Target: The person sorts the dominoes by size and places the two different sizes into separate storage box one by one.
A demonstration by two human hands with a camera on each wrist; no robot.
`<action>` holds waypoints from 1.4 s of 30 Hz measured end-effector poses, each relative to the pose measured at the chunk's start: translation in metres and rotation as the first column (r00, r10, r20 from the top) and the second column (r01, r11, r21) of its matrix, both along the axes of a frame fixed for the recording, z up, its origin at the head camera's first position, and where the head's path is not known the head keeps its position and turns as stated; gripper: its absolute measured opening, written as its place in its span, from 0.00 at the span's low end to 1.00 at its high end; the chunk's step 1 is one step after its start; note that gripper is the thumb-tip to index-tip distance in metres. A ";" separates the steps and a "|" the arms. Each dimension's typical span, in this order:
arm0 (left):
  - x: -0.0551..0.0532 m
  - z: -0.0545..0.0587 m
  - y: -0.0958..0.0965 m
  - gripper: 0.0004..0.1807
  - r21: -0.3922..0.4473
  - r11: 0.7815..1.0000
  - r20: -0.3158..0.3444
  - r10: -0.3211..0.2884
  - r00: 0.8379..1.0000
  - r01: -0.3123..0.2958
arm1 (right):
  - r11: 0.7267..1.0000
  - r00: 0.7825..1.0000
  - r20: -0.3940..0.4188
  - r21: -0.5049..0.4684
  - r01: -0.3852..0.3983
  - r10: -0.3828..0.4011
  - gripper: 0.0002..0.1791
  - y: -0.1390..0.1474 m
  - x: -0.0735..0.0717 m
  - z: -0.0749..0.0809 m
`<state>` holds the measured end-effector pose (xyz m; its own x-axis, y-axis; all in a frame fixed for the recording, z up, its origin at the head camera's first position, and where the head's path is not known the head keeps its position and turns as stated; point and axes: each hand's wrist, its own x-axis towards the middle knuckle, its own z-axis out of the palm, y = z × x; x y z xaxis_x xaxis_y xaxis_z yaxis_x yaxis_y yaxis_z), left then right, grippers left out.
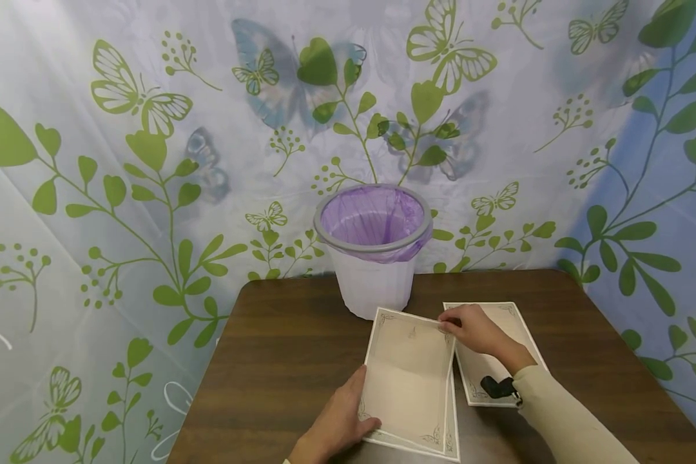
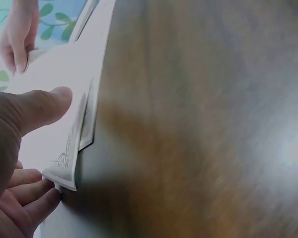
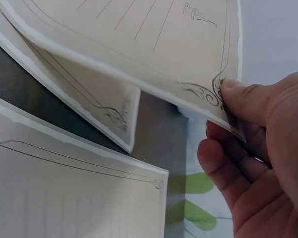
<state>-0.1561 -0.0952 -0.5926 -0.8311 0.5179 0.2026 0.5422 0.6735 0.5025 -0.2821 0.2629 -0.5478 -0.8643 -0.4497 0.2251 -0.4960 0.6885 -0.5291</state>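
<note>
Upper right corner of bordered stationery sheet [image 1: 408, 380] is pinched by right hand [image 1: 480, 330], thumb on top, fingers below, little gap left. Left edge near the bottom is gripped by left hand [image 1: 342, 406], thumb laid over the face, fingers curled underneath. Second sheet [image 1: 452, 425] is seen beneath, right edge exposed; whether it is gripped too cannot be told. Third sheet [image 1: 477, 364] is laid to the right on the wooden surface [image 1: 278, 361], partly covered by right forearm [image 1: 516, 357]. White bin [image 1: 374, 283] is placed just behind. Wood is shown left of left hand, out to the side edge.
</note>
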 end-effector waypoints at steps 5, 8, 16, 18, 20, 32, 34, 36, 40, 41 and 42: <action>-0.009 0.003 -0.010 0.52 0.075 0.993 0.025 0.085 0.996 -0.086 | 0.999 0.999 0.032 -0.030 0.035 -0.034 0.04 0.006 -0.001 0.009; -0.015 0.007 -0.016 0.49 0.093 0.988 0.054 0.117 0.992 -0.121 | 0.997 0.997 0.061 -0.050 0.059 -0.056 0.04 0.010 0.000 0.014; -0.026 0.012 -0.025 0.39 0.222 0.964 0.069 0.133 0.989 -0.145 | 0.986 0.989 0.112 -0.129 0.109 -0.095 0.09 0.014 0.001 0.025; -0.028 0.012 -0.025 0.34 0.270 0.951 0.077 0.138 0.987 -0.154 | 0.980 0.984 0.143 -0.156 0.125 -0.103 0.11 0.015 0.003 0.028; -0.030 0.013 -0.026 0.27 0.328 0.928 0.120 0.143 0.982 -0.175 | 0.974 0.980 0.168 -0.182 0.133 -0.103 0.13 0.016 0.004 0.031; -0.046 0.036 -0.035 0.06 0.580 0.736 0.364 0.150 0.919 -0.349 | 0.949 0.978 0.195 -0.287 0.134 -0.080 0.08 0.017 0.018 0.046; -0.048 0.040 -0.036 0.06 0.597 0.718 0.363 0.156 0.919 -0.358 | 0.943 0.971 0.229 -0.300 0.143 -0.074 0.08 0.017 0.022 0.048; -0.050 0.044 -0.037 0.06 0.616 0.697 0.370 0.157 0.916 -0.368 | 0.942 0.964 0.259 -0.305 0.139 -0.058 0.08 0.017 0.027 0.049; -0.053 0.049 -0.038 0.06 0.642 0.655 0.391 0.169 0.905 -0.400 | 0.944 0.952 0.305 -0.309 0.116 -0.017 0.08 0.018 0.035 0.049; -0.053 0.050 -0.038 0.06 0.648 0.643 0.398 0.173 0.901 -0.409 | 0.944 0.950 0.313 -0.312 0.108 -0.005 0.08 0.018 0.038 0.049; -0.054 0.051 -0.038 0.06 0.649 0.637 0.400 0.180 0.899 -0.417 | 0.944 0.948 0.319 -0.315 0.102 0.004 0.08 0.017 0.040 0.049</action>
